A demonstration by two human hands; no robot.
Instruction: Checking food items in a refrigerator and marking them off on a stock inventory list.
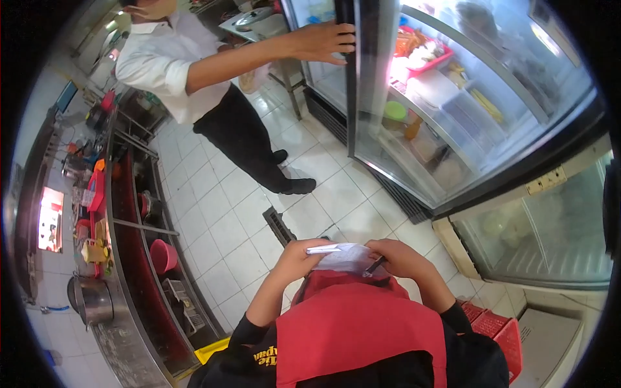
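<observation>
In front of my red apron [359,325], both hands hold a small stack of white paper sheets [342,257] at waist height. My left hand [298,257] grips the left side, where a folded white edge sticks up. At the right side, my right hand [400,259] keeps the sheets and also a dark pen [374,266], its tip angled down to the left over the paper. Faint writing marks the top sheet. My fingers are partly hidden behind the paper.
A co-worker in a white shirt [170,68] grips the edge of a glass fridge door [359,87]. Inside the fridge stands a red tray [439,60] of food. Along the left runs a steel counter [123,310] with a large pot [94,300]. Red plastic crates [495,327] stand at right.
</observation>
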